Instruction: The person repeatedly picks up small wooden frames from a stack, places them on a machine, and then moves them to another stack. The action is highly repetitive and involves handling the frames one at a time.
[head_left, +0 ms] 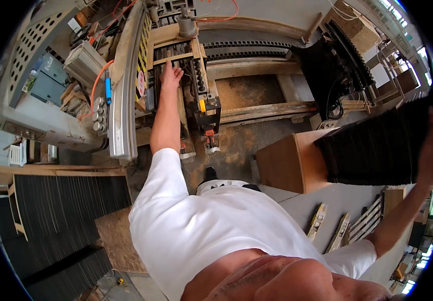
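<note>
My left hand [170,76] reaches forward over the machine [196,75], fingers stretched out and a little apart, with nothing visible in them. A pale wooden slat [173,58] crosses the machine just beyond the fingertips. Out at the right rim, my right hand [431,138] lies against the outer side of a tall stack of thin black sheets [377,145]. Its fingers fall in dark shade, so whether they grip a sheet is hidden. The stack stands on a brown box-shaped base [297,163].
Another large stack of black sheets [71,210] stands at the left. A metal beam [124,100] with a hazard strip runs beside my left arm. Toothed chains [249,45] and a black panel [322,75] lie beyond. Wooden pallets [364,220] rest on the floor.
</note>
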Demonstrator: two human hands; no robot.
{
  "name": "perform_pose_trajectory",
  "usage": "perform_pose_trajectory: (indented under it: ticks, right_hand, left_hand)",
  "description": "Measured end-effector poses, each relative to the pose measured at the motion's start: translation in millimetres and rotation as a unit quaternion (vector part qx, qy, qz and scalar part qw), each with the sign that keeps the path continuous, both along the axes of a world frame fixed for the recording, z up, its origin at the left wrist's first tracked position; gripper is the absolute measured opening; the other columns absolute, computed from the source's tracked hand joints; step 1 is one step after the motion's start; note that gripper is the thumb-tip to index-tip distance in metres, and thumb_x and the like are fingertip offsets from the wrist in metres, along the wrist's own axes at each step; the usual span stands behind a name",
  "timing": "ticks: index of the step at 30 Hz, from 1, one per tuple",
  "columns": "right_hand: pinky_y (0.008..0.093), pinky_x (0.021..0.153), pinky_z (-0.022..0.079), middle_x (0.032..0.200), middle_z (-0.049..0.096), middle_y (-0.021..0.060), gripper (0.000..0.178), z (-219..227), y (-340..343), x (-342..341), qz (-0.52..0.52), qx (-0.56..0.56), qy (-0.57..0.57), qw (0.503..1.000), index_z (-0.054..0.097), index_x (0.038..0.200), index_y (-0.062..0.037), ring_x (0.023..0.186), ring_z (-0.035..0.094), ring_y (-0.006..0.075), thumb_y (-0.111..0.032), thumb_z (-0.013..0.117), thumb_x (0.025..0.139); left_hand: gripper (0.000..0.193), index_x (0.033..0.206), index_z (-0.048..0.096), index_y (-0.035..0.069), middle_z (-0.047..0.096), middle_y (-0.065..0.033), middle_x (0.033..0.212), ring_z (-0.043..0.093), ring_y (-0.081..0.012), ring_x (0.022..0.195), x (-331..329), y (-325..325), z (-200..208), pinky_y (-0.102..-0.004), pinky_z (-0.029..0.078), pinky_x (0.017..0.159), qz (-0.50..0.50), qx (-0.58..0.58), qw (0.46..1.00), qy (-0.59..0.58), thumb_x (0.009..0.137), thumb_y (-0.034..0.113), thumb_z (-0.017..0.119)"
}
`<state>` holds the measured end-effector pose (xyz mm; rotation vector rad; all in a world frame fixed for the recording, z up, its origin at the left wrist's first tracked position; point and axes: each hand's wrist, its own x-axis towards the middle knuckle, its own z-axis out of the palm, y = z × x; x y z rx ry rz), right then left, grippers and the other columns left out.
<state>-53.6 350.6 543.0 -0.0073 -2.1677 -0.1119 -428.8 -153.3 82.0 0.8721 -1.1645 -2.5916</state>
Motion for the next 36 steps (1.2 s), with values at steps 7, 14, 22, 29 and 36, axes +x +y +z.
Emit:
perform_pose_trajectory:
  ticks: [7,14,22,29,36]
  right_hand:
    - [0.0380,0.094,0.048,0.114,0.066,0.0121,0.030,-130.0,-123.8,-118.5,0.325,-0.064,-0.177,0.927,0.068,0.107,-0.0039,0.108,0.061,0.0284,0.009,0.062,0.081]
    - [0.0402,0.086,0.046,0.110,0.068,0.0068,0.029,-304.9,-221.6,-247.0,0.464,-0.079,-0.288,0.834,0.068,0.107,-0.0093,0.098,0.059,0.0275,-0.001,0.064,0.079]
    - [0.0416,0.089,0.047,0.109,0.068,0.0076,0.034,-414.3,-338.4,-357.6,0.526,-0.011,-0.310,0.792,0.068,0.111,-0.0126,0.098,0.059,0.0303,-0.001,0.063,0.079]
    - [0.0379,0.088,0.043,0.111,0.069,0.0028,0.046,-425.0,-355.5,-410.3,0.488,0.101,-0.323,0.804,0.065,0.122,-0.0197,0.104,0.058,0.0240,-0.005,0.066,0.078]
    - [0.0390,0.090,0.041,0.098,0.070,0.0075,0.047,-417.8,-368.9,-455.0,0.466,0.119,-0.332,0.811,0.064,0.123,-0.0217,0.106,0.058,0.0250,-0.004,0.061,0.081]
  left_hand:
    - [0.031,0.099,0.057,0.003,0.061,-0.0104,0.069,0.062,-0.0204,0.057,-67.0,-30.6,-44.6,-0.0333,0.056,0.049,-0.003,0.052,0.998,0.024,0.093,0.031,0.065]
    - [0.019,0.106,0.058,0.004,0.066,-0.0081,0.091,0.068,-0.0208,0.080,84.0,21.8,-36.5,-0.0334,0.059,0.068,-0.056,0.055,0.995,0.055,0.097,0.021,0.058]
    - [0.023,0.109,0.059,0.004,0.066,-0.0070,0.096,0.067,-0.0182,0.085,307.8,47.8,0.1,-0.0322,0.057,0.074,-0.082,0.040,0.995,-0.026,0.097,0.024,0.059]
    - [0.023,0.105,0.059,0.004,0.067,-0.0064,0.093,0.068,-0.0178,0.083,390.7,68.1,11.9,-0.0317,0.057,0.073,-0.009,0.002,0.996,-0.084,0.096,0.025,0.061]
    - [0.026,0.106,0.060,0.004,0.066,-0.0062,0.093,0.067,-0.0179,0.083,420.5,87.9,-11.3,-0.0322,0.058,0.072,0.107,0.043,0.985,-0.130,0.093,0.027,0.065]
